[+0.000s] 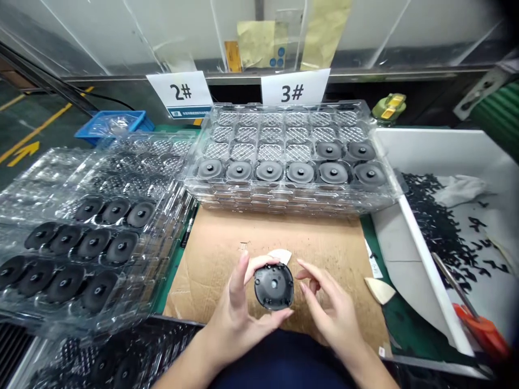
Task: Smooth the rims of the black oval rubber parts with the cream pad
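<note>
I see the table (pixel 377 237) mostly covered: a brown cardboard sheet (pixel 227 243) lies in the middle, under my hands. To the left sits a stack of clear plastic blister trays (pixel 52 178), its near rows filled with round black discs (pixel 93 243). Ahead, beyond the cardboard, a second clear tray stack (pixel 292 189) carries one full row of the same discs (pixel 300 172) plus two more behind on the right; white cards marked 2# (pixel 180 93) and 3# (pixel 294 87) stand behind the trays. On the right a white bin (pixel 409 227) holds a heap of small black scraps (pixel 441 227), with orange-handled scissors (pixel 478 324) at its near end.

My left hand (pixel 235 319) has its fingers (pixel 237 275) clamped around a round black plastic disc (pixel 274 286), thumb under its lower rim, held upright above the cardboard's near edge. My right hand (pixel 330 313) is loose and empty, its fingertips (pixel 303 273) just beside the disc's right rim; I cannot tell whether they touch.
</note>
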`<state>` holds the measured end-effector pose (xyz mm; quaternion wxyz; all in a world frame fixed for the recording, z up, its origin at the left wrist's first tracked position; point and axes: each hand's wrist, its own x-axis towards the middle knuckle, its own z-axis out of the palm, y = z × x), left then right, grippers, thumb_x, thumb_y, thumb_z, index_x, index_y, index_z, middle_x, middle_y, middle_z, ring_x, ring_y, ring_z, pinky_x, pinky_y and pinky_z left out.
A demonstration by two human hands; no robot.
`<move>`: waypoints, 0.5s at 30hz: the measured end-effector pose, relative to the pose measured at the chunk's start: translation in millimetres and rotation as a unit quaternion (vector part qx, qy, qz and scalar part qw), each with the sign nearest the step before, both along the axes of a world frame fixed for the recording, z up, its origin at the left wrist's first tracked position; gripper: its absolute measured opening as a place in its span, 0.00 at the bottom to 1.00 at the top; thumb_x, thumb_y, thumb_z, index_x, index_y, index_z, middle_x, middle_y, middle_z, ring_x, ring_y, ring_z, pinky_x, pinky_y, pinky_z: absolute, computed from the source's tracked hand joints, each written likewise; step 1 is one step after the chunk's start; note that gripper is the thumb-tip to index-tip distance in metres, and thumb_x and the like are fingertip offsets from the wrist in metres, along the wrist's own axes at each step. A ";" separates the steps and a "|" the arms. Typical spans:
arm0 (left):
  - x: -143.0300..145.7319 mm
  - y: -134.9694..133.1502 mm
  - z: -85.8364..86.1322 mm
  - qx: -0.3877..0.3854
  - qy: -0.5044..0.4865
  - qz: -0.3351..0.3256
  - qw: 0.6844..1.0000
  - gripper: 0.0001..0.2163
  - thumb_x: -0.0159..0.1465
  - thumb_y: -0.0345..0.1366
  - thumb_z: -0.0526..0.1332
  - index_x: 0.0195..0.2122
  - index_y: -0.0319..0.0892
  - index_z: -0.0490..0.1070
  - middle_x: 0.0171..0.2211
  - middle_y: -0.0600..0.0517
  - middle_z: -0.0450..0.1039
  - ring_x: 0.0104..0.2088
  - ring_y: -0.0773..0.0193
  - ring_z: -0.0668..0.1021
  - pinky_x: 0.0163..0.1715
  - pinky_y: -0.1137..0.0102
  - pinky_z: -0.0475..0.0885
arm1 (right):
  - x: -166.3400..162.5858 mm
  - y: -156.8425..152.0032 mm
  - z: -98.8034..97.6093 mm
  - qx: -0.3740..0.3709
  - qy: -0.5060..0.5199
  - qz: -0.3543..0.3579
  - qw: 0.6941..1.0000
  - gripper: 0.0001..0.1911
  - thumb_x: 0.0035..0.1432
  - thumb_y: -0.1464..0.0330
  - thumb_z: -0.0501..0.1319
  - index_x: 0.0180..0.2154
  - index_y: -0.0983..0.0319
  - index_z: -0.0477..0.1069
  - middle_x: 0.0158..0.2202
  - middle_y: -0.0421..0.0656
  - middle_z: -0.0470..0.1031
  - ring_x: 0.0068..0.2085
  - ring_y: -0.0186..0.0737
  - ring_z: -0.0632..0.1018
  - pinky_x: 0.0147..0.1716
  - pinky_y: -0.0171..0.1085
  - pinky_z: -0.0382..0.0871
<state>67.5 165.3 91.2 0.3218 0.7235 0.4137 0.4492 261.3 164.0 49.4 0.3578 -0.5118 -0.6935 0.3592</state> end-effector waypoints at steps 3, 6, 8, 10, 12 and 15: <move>3.7 -3.9 -1.1 0.007 0.011 0.001 1.000 0.51 0.51 0.24 0.66 0.62 0.44 0.24 0.49 0.40 0.66 0.51 0.57 0.70 0.52 0.58 0.64 | 5.8 -3.2 12.0 0.053 0.024 0.062 0.996 0.22 0.61 0.75 0.54 0.56 0.55 0.58 0.42 0.43 0.70 0.38 0.38 0.70 0.39 0.39 0.65; 7.6 -12.2 0.1 -0.024 -0.001 0.005 1.000 0.49 0.52 0.26 0.66 0.63 0.44 0.26 0.50 0.41 0.66 0.51 0.57 0.70 0.53 0.58 0.63 | 10.9 -0.9 22.3 0.102 0.001 0.137 0.985 0.23 0.62 0.74 0.54 0.58 0.56 0.57 0.45 0.45 0.68 0.41 0.40 0.69 0.40 0.40 0.64; 10.5 -18.0 2.7 -0.063 -0.020 0.019 0.998 0.48 0.53 0.28 0.66 0.63 0.45 0.27 0.51 0.42 0.66 0.52 0.58 0.69 0.55 0.57 0.60 | 13.4 0.9 27.0 0.128 -0.012 0.155 0.980 0.21 0.63 0.70 0.54 0.57 0.57 0.58 0.44 0.46 0.69 0.40 0.41 0.69 0.38 0.40 0.63; 13.6 -22.9 6.5 -0.113 -0.034 0.031 0.992 0.47 0.52 0.33 0.68 0.63 0.49 0.33 0.52 0.44 0.66 0.53 0.57 0.69 0.56 0.58 0.59 | 14.8 -0.3 30.4 0.149 -0.005 0.149 0.977 0.17 0.64 0.66 0.54 0.54 0.57 0.63 0.41 0.45 0.70 0.36 0.40 0.69 0.35 0.39 0.62; 16.7 -26.4 10.6 -0.194 -0.030 0.026 0.980 0.34 0.53 0.39 0.66 0.59 0.49 0.53 0.48 0.47 0.71 0.50 0.57 0.72 0.53 0.61 0.64 | 14.8 -5.8 32.5 0.148 0.031 0.125 0.981 0.13 0.64 0.64 0.53 0.49 0.58 0.69 0.35 0.44 0.71 0.33 0.38 0.69 0.32 0.38 0.61; 21.0 -27.2 15.6 -0.290 0.008 0.008 0.957 0.13 0.61 0.43 0.56 0.32 0.39 0.73 0.28 0.48 0.77 0.30 0.61 0.78 0.32 0.70 0.74 | 14.1 -19.7 29.5 0.094 0.084 0.052 0.991 0.18 0.65 0.60 0.49 0.30 0.61 0.72 0.23 0.41 0.67 0.26 0.37 0.68 0.28 0.36 0.59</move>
